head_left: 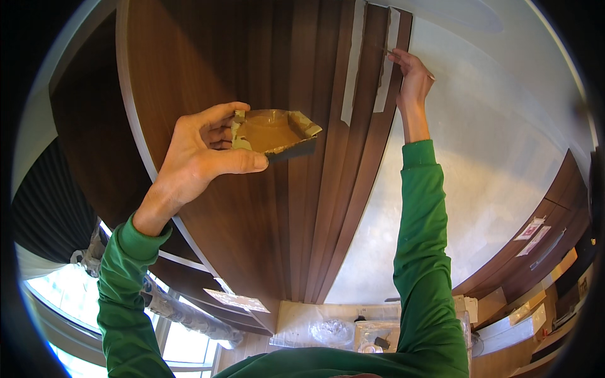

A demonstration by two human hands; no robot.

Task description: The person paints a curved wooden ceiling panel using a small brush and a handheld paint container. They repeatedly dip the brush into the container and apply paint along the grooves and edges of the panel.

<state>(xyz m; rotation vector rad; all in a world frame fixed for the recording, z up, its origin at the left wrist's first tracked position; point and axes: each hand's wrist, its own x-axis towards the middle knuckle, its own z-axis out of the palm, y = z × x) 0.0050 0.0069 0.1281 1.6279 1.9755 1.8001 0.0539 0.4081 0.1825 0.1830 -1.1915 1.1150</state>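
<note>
My left hand grips a small shallow tray from its left side, thumb along the near edge and fingers behind. Tape wraps the tray's ragged rim, and brown liquid or a brown stain covers its inside. Raised high to the right, my right hand pinches a thin brush; its tip is too small to make out clearly. That tip is close to a pale strip of masking tape on the dark wood panelling. A second tape strip runs beside it, further left.
A whitish wall adjoins the panelling on the right. Below are a plastic-covered surface with crumpled clear plastic, and a paper sheet. Bright windows and a dark pleated curtain stand at the left, wooden cabinets at the right.
</note>
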